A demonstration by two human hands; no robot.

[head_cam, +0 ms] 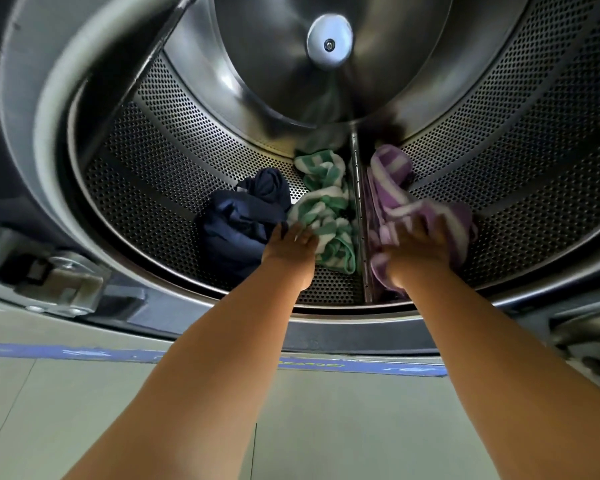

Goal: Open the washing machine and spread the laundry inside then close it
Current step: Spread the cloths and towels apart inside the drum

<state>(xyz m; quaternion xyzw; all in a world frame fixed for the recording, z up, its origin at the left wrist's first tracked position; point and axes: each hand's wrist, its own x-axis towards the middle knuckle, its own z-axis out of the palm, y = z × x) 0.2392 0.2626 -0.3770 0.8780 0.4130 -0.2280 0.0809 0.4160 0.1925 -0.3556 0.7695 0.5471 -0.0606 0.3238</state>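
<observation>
The washing machine stands open, and both my arms reach into its perforated steel drum [174, 168]. A dark navy garment [243, 216] lies bunched at the drum's bottom left. Beside it is a green-and-white striped towel [326, 199], with my left hand [290, 242] gripping its near edge. Right of the drum's raised rib [359, 216] lies a purple-and-white striped towel [392, 192]. My right hand [418, 242], blurred, is closed on that towel's near part.
The drum's rim and grey door seal [326, 320] curve just under my forearms. A metal door hinge [63, 282] sits at the lower left. Below is pale tiled floor [326, 427] with a strip of blue tape [84, 353].
</observation>
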